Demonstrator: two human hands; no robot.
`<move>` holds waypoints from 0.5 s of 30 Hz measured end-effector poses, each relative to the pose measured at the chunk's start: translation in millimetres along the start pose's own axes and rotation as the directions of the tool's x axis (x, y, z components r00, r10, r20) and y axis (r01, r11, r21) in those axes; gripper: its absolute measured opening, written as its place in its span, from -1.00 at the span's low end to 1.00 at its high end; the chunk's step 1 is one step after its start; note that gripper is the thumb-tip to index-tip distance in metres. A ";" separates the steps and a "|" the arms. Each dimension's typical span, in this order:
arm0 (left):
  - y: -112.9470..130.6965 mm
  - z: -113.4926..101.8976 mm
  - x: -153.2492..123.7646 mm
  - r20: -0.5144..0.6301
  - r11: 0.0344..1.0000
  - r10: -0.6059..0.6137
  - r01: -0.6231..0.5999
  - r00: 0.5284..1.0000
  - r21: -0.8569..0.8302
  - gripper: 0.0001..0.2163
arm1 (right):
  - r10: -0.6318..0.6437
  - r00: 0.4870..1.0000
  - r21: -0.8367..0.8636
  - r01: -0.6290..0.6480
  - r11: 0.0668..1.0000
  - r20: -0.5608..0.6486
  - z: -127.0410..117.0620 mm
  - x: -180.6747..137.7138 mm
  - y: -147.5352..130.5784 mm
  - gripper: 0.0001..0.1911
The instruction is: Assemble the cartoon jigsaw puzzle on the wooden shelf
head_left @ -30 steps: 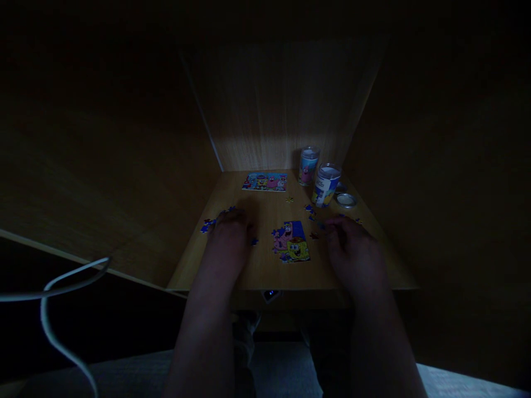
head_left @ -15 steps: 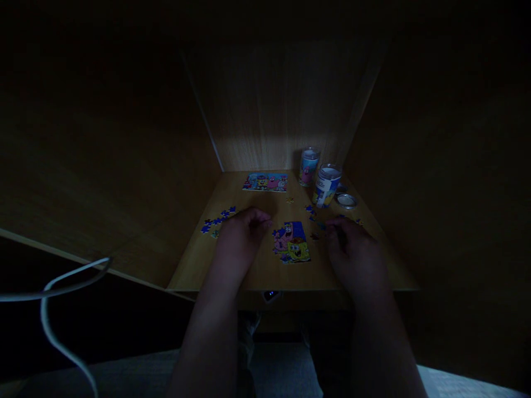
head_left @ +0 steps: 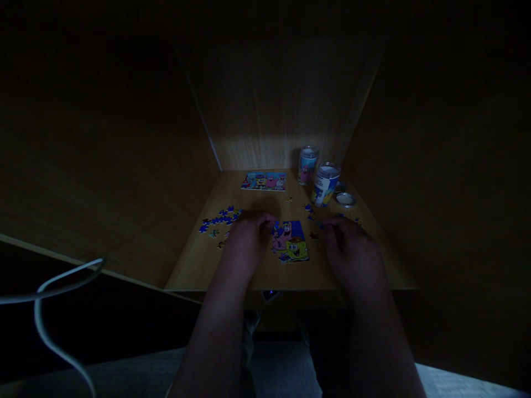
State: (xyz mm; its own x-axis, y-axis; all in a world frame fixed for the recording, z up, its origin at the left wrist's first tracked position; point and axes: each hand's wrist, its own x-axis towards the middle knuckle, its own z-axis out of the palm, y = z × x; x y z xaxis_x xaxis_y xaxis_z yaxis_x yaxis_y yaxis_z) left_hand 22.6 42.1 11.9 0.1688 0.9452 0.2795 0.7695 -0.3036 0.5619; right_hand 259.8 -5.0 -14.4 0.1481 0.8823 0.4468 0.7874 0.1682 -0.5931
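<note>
A partly joined jigsaw puzzle (head_left: 295,243), showing a pink and a yellow cartoon figure against blue, lies on the wooden table between my hands. My left hand (head_left: 251,235) is closed in a pinch at its upper left edge, on a small blue puzzle piece (head_left: 276,225). Right of the puzzle, my right hand (head_left: 354,249) has its thumb and fingers pressed together. A dark bluish piece (head_left: 319,225) shows at those fingertips; whether it is held or lies on the table I cannot tell. A brown loose piece (head_left: 313,236) lies between puzzle and right hand.
Loose blue pieces (head_left: 222,220) are scattered at the left. A finished-looking picture puzzle (head_left: 264,181) lies at the back. Two clear-topped canisters (head_left: 307,168) and a round lid (head_left: 345,199) stand back right. Wooden panels (head_left: 282,110) enclose the table; a white cable (head_left: 53,345) hangs left.
My left hand has moved right to the puzzle's upper left edge, bringing the blue piece against it. More loose pieces show at the left. My right hand has barely moved.
</note>
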 end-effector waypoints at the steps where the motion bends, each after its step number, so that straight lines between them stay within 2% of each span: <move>1: -0.2 0.3 0.2 -0.011 1.000 0.008 -0.008 1.000 0.014 -0.81 | 0.000 1.000 0.000 0.000 1.000 0.004 0.0 -0.1 0.1 -0.73; 15: -2.3 4.6 2.1 -0.005 0.998 0.018 -0.018 1.000 0.053 -0.80 | -0.010 1.000 -0.010 0.010 1.000 0.007 1.3 -0.5 -0.3 -0.73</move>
State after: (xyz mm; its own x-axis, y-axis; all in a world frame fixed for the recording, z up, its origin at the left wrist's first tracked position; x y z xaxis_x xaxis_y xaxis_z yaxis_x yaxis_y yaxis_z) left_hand 24.0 45.3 7.7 0.1797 0.9389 0.2935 0.7978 -0.3136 0.5149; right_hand 258.6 -4.9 -15.4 0.1358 0.8835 0.4484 0.7947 0.1731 -0.5818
